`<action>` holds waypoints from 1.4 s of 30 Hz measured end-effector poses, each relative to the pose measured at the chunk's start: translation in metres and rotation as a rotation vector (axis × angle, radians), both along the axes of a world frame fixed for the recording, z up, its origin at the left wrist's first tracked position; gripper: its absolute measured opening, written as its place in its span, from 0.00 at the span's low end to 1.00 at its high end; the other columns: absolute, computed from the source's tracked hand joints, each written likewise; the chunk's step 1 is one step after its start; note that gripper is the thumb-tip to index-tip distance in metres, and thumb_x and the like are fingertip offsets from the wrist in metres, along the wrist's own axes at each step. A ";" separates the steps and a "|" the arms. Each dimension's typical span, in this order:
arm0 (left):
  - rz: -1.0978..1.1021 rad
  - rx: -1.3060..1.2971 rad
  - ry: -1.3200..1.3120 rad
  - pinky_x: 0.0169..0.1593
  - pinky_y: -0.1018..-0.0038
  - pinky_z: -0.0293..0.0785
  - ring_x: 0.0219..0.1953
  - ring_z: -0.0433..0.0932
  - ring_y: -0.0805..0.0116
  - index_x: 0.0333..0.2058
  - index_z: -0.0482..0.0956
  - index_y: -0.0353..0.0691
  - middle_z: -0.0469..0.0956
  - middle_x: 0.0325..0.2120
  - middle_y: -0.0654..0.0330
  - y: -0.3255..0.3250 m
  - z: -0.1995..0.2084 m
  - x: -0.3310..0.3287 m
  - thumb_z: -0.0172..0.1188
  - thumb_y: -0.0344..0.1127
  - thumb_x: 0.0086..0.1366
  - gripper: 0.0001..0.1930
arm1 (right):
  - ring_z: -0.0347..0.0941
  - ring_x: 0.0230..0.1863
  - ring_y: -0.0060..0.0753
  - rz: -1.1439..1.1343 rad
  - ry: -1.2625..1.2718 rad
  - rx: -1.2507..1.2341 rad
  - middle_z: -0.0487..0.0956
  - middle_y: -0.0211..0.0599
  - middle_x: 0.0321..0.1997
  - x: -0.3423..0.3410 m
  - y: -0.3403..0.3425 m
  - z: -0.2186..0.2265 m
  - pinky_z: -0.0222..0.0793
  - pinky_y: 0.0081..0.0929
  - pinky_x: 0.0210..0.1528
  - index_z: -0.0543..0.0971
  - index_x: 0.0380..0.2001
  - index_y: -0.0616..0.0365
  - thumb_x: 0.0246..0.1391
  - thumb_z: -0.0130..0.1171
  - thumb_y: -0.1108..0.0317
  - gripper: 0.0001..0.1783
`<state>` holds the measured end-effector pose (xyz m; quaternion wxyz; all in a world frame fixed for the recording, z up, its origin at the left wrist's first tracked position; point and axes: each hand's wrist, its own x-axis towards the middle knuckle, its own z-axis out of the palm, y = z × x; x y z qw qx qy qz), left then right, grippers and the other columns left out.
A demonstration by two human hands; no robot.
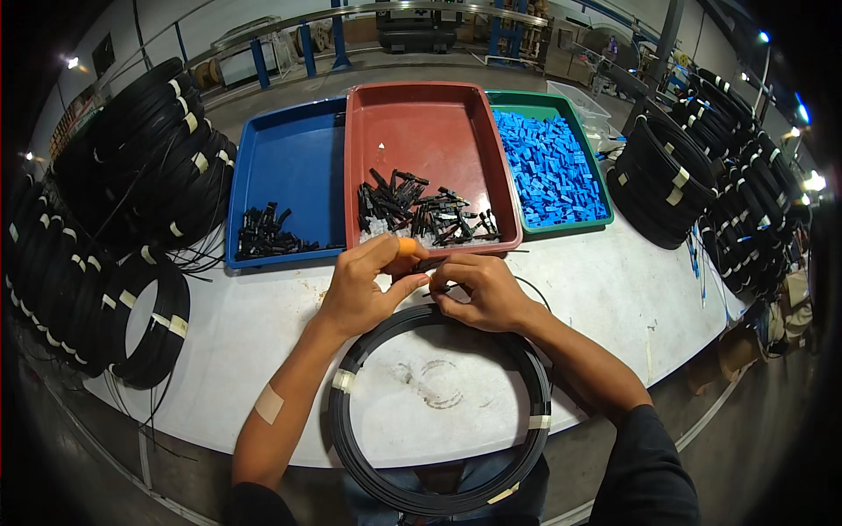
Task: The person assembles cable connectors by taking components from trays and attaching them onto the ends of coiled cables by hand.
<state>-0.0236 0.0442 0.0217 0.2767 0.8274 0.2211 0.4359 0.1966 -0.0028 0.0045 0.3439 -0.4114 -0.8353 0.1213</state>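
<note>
White table [614,289], curved front edge, surface scuffed near the frame's centre. Across its upper middle three trays sit side by side: blue tray [289,158] at left with a few black parts, red tray [421,114] in the middle with more, green tray [561,110] at right full of blue pieces. Taped black cable coil [438,491] lies at lower centre, overhanging the front edge. Coil stacks at far left [132,175] and far right [658,175].

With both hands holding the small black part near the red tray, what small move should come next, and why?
Probably press the small black plastic part further onto the thin black cable end. The left hand and the right hand pinch both pieces together over the taped black cable coil, and the two pieces look only partly joined, though the fingers hide much of it.
</note>
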 end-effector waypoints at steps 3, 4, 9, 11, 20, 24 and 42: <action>0.019 -0.001 -0.050 0.45 0.75 0.83 0.39 0.85 0.71 0.48 0.79 0.36 0.84 0.36 0.56 0.001 -0.008 -0.003 0.74 0.24 0.55 0.22 | 0.79 0.31 0.39 -0.014 0.074 -0.098 0.82 0.37 0.33 -0.001 -0.004 -0.001 0.73 0.34 0.33 0.83 0.32 0.55 0.49 0.65 0.67 0.07; 0.016 0.048 -0.047 0.45 0.74 0.83 0.39 0.85 0.70 0.49 0.78 0.36 0.84 0.36 0.56 0.002 -0.010 -0.004 0.73 0.23 0.54 0.23 | 0.79 0.31 0.39 -0.013 0.072 -0.105 0.82 0.37 0.33 -0.001 -0.004 -0.001 0.73 0.34 0.33 0.83 0.32 0.55 0.49 0.65 0.67 0.07; 0.050 0.233 -0.034 0.43 0.72 0.84 0.38 0.86 0.64 0.51 0.77 0.36 0.85 0.35 0.55 0.002 -0.022 -0.006 0.71 0.19 0.54 0.24 | 0.63 0.20 0.15 -0.050 0.421 -0.399 0.82 0.29 0.27 0.007 -0.002 -0.004 0.57 0.20 0.22 0.84 0.31 0.60 0.51 0.66 0.69 0.06; 0.068 0.378 0.018 0.41 0.71 0.85 0.37 0.87 0.63 0.51 0.77 0.36 0.85 0.33 0.55 0.001 -0.021 -0.006 0.71 0.19 0.54 0.25 | 0.60 0.19 0.10 -0.030 0.500 -0.412 0.82 0.26 0.26 0.008 -0.001 -0.005 0.53 0.18 0.21 0.85 0.31 0.61 0.52 0.68 0.69 0.07; 0.046 0.449 -0.008 0.39 0.72 0.86 0.36 0.87 0.62 0.49 0.77 0.35 0.86 0.34 0.55 -0.002 -0.026 -0.002 0.71 0.19 0.54 0.22 | 0.63 0.21 0.13 -0.057 0.390 -0.311 0.81 0.29 0.26 0.011 -0.006 0.007 0.56 0.20 0.22 0.87 0.33 0.61 0.52 0.70 0.68 0.08; 0.032 0.483 0.004 0.39 0.72 0.86 0.36 0.88 0.63 0.47 0.78 0.35 0.86 0.34 0.54 -0.002 -0.026 -0.002 0.71 0.19 0.54 0.21 | 0.64 0.21 0.15 -0.059 0.428 -0.349 0.81 0.30 0.26 0.009 -0.007 0.006 0.57 0.21 0.23 0.87 0.34 0.61 0.53 0.69 0.68 0.08; -0.084 -0.535 -0.053 0.49 0.78 0.80 0.42 0.84 0.72 0.57 0.71 0.33 0.85 0.38 0.54 -0.009 -0.013 -0.007 0.73 0.21 0.53 0.32 | 0.75 0.26 0.33 -0.137 0.320 -0.248 0.81 0.40 0.27 -0.003 -0.017 0.008 0.67 0.30 0.27 0.86 0.35 0.61 0.52 0.65 0.68 0.09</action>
